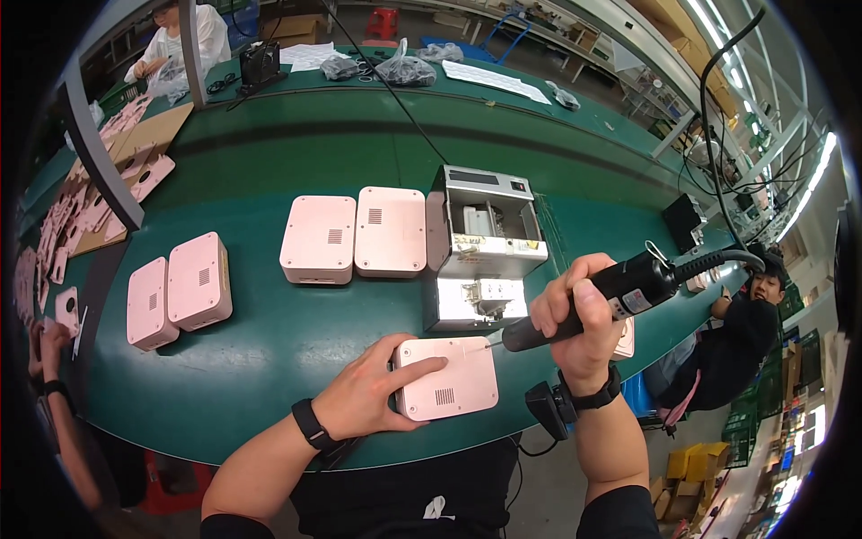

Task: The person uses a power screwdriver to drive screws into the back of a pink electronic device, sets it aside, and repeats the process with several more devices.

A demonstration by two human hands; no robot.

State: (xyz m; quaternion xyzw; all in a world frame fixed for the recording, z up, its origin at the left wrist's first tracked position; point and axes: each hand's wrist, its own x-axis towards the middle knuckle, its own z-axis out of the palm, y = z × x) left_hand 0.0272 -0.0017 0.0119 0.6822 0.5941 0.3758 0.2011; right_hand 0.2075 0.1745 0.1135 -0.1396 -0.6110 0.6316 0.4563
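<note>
A pink plastic box (467,382) with corner screw holes and a small vent grille lies flat at the table's near edge. My left hand (373,382) grips its left side, thumb at the near edge and index finger stretched over the top. In my right hand (579,314) is a black electric screwdriver (633,287), held tilted with its cable leading up and right. The thin bit points at the box's upper right part; whether it touches a screw I cannot tell. Just beyond the box stands a metal screw feeder (485,242).
Two pink boxes (319,238) stand side by side left of the feeder, and another pair (199,278) farther left. Flat pink parts (90,207) pile up at far left. A co-worker (741,332) sits at right; other people work at left. A metal post (103,166) rises at left.
</note>
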